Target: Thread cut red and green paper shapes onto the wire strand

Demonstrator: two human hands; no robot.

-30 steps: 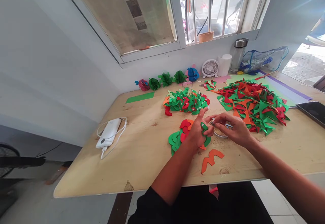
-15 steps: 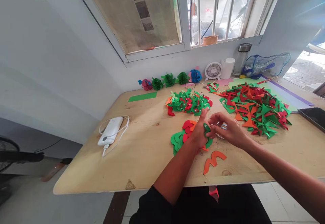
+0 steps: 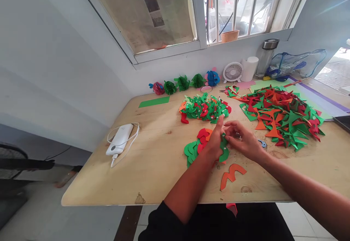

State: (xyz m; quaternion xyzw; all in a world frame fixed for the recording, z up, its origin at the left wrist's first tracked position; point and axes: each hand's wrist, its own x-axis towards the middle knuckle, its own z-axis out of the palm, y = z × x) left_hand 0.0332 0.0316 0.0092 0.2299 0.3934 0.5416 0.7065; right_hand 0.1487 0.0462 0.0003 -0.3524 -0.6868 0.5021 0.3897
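The left hand [image 3: 215, 141] grips a curved green paper piece [image 3: 224, 154], its rounded end showing below. Just right, the right hand [image 3: 246, 141] bunches its fingertips; around what, I cannot tell. Wavy orange paper [image 3: 232, 174] lies nearer the body.

No readable text, labels, brands, numbers or signs.

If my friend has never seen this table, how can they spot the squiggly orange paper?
Find the wooden table and its near edge, where two bare forearms reach in. Between them, close to that edge, lies the orange paper. It lies alone, shaped like a wobbly m, apart from the mostly green and red pile.
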